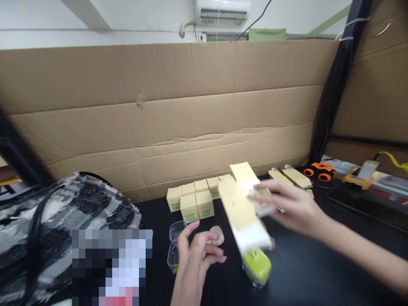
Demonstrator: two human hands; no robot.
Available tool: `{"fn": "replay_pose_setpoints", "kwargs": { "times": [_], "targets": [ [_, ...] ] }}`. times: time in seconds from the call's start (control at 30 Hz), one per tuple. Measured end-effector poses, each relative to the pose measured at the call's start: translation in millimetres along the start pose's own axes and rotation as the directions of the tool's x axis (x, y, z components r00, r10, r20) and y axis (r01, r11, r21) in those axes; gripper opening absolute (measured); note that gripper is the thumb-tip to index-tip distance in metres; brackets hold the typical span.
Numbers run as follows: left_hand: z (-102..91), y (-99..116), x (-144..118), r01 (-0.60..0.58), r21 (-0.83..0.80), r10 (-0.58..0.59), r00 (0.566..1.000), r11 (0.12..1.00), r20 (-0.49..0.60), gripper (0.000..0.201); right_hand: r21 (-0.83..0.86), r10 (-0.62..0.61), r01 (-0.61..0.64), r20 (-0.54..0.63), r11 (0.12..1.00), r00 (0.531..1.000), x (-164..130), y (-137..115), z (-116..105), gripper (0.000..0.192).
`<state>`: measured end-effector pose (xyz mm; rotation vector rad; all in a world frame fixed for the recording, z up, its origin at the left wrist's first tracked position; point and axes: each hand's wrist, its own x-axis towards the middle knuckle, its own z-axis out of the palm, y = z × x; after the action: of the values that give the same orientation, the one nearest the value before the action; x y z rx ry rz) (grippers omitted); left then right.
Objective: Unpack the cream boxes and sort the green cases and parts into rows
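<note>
Holding a flat pale-yellow cardboard box blank (244,208) over the black table (302,263), the right hand (287,206) has its fingers closed around the far end of it. The card looks blurry, so I cannot tell for sure how tight the pinch is. The step in hand looks like getting the flat card ready to be folded into a small box. I think the next move needs both hands on the card, with care to keep it off the things under it.

The left hand (196,255) is lower down and holds nothing. Its fingers are half curled and loose, just beside a small round beige lump (217,235) on the table.

Near the left hand sit 2 little clear plastic cups (175,244). They look empty, but they are small and partly hidden. Under the near end of the card sits a small clear tub with a green lid (257,264). The lid is on, so what is inside does not show.

Behind the hands stands a group of small folded yellow boxes with green labels (194,199), close together and all shut. More flat card pieces (295,176) lie to the right, near an orange toy car (318,171).
</note>
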<state>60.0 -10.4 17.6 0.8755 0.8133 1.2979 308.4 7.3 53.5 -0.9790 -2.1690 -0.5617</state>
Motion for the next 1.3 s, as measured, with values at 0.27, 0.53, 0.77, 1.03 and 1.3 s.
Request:
{"fn": "replay_pose_setpoints", "kwargs": {
  "times": [0.27, 0.53, 0.77, 1.03, 1.3],
  "targets": [
    [-10.0, -19.4, -7.5, 0.044, 0.264, -0.157, 0.892, 0.964, 0.424, 0.041, -0.099, 0.304, -0.288, 0.381, 0.952, 0.873, -4.6, 125.1, 30.1, 0.022],
    [-14.4, -25.4, -11.2, -0.278, 0.650, 0.051, 0.937, 0.707, 0.345, 0.028, 0.004, 0.321, -0.347, 0.371, 0.938, 0.871, -6.9, 101.6, 24.6, 0.032],
    [-24.7, -30.5, -6.5, -0.377, 0.632, 0.064, 0.886, 0.677, 0.459, 0.056, 0.529, -0.090, -0.264, 0.552, 0.807, 0.829, 0.7, -10.4, 5.1, 0.012],
    [-18.3, -36.6, -8.4, -0.249, 0.660, 0.020, 0.942, 0.708, 0.334, 0.056, 0.615, 0.060, -0.396, 0.493, 0.682, 0.868, -21.4, -65.3, 27.9, 0.006],
    [-14.1, -33.7, -14.3, -0.166, 0.674, -0.048, 0.957, 0.720, 0.287, 0.055, 0.769, 0.387, -0.495, 0.346, 0.405, 0.855, -22.5, -62.9, 30.1, 0.017]
  ]
}}
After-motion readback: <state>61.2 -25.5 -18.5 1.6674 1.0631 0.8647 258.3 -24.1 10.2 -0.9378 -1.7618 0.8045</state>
